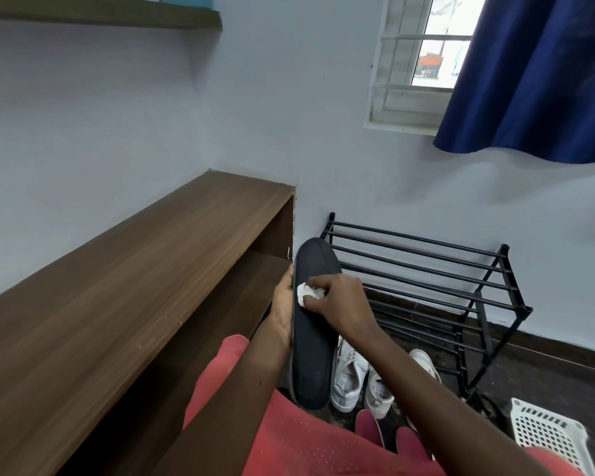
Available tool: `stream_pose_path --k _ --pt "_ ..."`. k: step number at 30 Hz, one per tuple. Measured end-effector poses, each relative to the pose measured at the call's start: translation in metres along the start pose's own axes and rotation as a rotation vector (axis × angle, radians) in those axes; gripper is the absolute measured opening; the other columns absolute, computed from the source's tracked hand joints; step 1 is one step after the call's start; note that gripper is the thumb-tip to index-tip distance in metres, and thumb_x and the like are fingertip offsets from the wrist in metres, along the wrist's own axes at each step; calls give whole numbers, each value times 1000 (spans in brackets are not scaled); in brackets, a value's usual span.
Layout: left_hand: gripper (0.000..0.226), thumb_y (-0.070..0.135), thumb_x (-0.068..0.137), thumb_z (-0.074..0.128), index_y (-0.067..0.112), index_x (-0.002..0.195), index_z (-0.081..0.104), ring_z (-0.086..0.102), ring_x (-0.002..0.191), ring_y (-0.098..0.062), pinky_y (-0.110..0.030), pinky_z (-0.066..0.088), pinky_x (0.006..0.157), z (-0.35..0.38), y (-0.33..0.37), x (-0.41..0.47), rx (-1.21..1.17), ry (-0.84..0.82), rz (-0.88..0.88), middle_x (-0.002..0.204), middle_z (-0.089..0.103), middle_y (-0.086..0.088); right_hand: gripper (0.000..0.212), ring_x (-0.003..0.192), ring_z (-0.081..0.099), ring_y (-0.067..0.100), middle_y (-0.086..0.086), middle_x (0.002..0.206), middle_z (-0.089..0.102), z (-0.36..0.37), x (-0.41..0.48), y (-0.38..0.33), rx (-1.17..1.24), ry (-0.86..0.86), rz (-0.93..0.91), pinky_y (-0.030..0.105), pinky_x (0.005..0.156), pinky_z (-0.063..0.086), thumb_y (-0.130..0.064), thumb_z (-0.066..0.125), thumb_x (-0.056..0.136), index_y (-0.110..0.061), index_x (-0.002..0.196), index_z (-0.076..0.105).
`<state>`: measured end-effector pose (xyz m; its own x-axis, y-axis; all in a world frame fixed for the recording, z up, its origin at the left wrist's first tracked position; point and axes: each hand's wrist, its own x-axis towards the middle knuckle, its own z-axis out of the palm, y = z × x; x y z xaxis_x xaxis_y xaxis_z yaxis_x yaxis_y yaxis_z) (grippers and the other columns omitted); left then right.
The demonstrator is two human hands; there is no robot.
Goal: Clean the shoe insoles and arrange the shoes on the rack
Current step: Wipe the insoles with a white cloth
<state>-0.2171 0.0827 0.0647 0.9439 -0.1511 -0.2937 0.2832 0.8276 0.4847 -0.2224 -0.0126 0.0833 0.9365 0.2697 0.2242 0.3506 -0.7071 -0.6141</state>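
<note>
Head view: left hand (284, 309) grips the black insole (315, 345) by its edge; right hand (339, 298) pinches a white tissue (305, 293) against it; white shoes (349, 376) lie beside the black rack (423, 286).

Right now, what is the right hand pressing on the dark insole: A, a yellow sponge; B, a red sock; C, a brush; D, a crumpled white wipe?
D: the right hand pinches a crumpled white wipe against the dark insole, which the left hand holds by its edge.

Left grip (284, 305): fingers hidden behind insole (311, 355). Cloth (306, 293): partly covered by right grip (337, 300). Basket (547, 436), right of grips: cut by edge.
</note>
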Motion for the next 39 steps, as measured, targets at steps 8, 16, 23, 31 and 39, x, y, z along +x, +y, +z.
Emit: stream_pose_path --k 8,16,23,31,39 --pt "70 40 100 30 0 63 74 70 59 -20 -26 57 50 0 6 -3 64 -25 15 68 71 -14 16 77 55 8 5 90 70 -10 3 -3 -24 -30 -1 6 58 34 -14 71 76 -13 92 74" --pt "60 45 97 38 1 79 74 71 72 -23 -29 58 66 -3 -3 1 38 3 -41 81 69 -17 25 85 66 14 9 95 74 -8 20 -14 -25 -14 -25 3 67 36 -3 59 80 -8 100 74" --pt "56 41 98 34 1 79 68 67 69 -20 -25 55 65 -7 -2 6 110 99 -23 78 65 -15 23 86 66 15 7 95 73 -13 21 -14 -39 -86 -11 5 69 38 0 61 80 -8 97 75" --pt "75 29 103 26 2 47 68 66 49 -13 -17 51 44 -18 -2 16 263 121 23 54 65 -10 17 68 61 7 7 89 74 -3 4 -6 64 -145 19 1 58 39 0 67 76 -6 89 76" --pt "57 53 94 38 7 107 68 69 87 -25 -34 57 75 -10 -16 3 132 -127 -189 98 69 -14 29 81 57 12 6 95 69 -10 43 2 126 227 118 7 63 34 1 65 73 -8 101 67"
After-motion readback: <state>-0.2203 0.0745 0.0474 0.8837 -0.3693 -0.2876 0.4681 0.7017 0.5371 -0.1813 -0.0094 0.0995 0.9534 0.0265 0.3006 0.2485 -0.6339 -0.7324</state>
